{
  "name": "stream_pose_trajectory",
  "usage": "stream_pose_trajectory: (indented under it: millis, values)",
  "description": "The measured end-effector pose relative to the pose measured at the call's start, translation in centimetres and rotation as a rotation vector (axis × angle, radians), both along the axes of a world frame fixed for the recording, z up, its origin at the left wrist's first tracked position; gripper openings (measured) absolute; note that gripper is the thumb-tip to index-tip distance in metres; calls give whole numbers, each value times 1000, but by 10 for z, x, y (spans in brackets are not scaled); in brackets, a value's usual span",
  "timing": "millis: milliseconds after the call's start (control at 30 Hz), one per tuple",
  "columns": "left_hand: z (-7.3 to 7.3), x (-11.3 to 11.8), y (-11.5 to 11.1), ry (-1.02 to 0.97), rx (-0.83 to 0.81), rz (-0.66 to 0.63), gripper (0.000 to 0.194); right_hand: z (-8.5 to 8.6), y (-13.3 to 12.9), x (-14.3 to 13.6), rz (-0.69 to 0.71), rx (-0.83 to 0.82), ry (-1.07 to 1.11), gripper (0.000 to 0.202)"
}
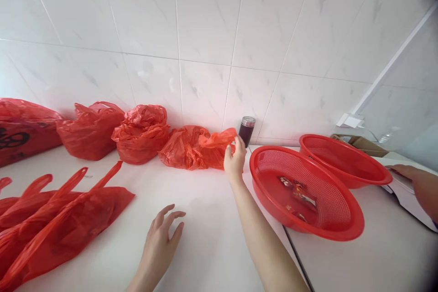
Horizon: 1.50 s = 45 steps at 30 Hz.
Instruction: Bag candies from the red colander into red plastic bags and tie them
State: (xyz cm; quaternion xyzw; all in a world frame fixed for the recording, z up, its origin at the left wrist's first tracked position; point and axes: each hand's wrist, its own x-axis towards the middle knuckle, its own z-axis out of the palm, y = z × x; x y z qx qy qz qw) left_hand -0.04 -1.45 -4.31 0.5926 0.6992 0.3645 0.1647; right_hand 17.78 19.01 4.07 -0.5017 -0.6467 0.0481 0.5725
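My right hand (234, 159) reaches to the back of the white counter and pinches the edge of a crumpled red plastic bag (191, 147) lying against the tiled wall. My left hand (160, 242) hovers over the counter nearer to me, palm down, fingers spread, holding nothing. To the right of my right arm stands a red mesh basket (345, 223) with a few small wrapped packets (297, 194) inside.
Three more filled red bags (143, 133) (91, 130) (20, 130) line the wall. Flat empty red bags (58, 223) lie at the left. A small dark jar (247, 130) stands by the wall. A second red basket (345, 162) sits behind. Another person's hand (415, 182) rests at far right.
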Motion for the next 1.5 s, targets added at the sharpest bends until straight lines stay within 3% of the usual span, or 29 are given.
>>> stream_pose_trajectory:
  millis: [100, 167, 333, 400, 467, 533, 600, 633, 733, 833, 900, 967, 1067, 1167, 1267, 1333, 1400, 1500]
  values:
    - [11, 7, 4, -182, -58, -13, 37, 27, -48, 7, 126, 99, 217, 39]
    - [18, 13, 5, -356, -54, -11, 46, 27, -88, 11, 227, 57, 213, 31]
    - [28, 28, 2, -861, -40, -125, 71, -15, -174, 16, 576, -35, -127, 24]
    - [29, 30, 0, -981, -79, -171, 69, -30, -194, 16, 708, -126, -168, 25]
    - [29, 31, -1, -1080, -115, -173, 54, -37, -205, 17, 775, -227, -78, 21]
    - [31, 30, -3, -1159, -150, -151, 36, -34, -208, 20, 748, -315, 107, 13]
    - [35, 26, -5, -1152, -189, -115, 34, -23, -205, 27, 659, -372, 338, 3]
    - [38, 23, -6, -1101, -207, -101, 37, -17, -202, 32, 614, -390, 457, 7]
    - [47, 11, -9, -823, -225, -130, 42, 5, -187, 51, 514, -412, 749, 22]
    - [51, -9, -12, -438, -234, -131, 42, 22, -172, 77, 404, -400, 892, 32]
    - [51, -20, -14, -216, -226, -58, 39, 29, -166, 93, 368, -394, 919, 35]
    - [52, -21, -17, -119, -142, 40, 37, 32, -165, 102, 365, -395, 930, 35]
    - [56, 4, -23, -99, 158, 98, 34, 33, -172, 93, 380, -401, 942, 32]
    - [56, 52, -25, -71, 333, -66, 40, 33, -185, 65, 434, -440, 947, 29]
    - [45, 78, -16, -79, 198, -191, 36, 37, -195, 49, 523, -477, 943, 27]
    - [38, 67, -7, -103, 88, -168, 28, 42, -195, 56, 500, -450, 938, 28]
    - [37, 41, 0, -130, 14, -104, 24, 45, -189, 76, 405, -393, 901, 29]
    - [49, 1, 1, -302, -114, -27, 15, 47, -174, 114, 253, -339, 636, 27]
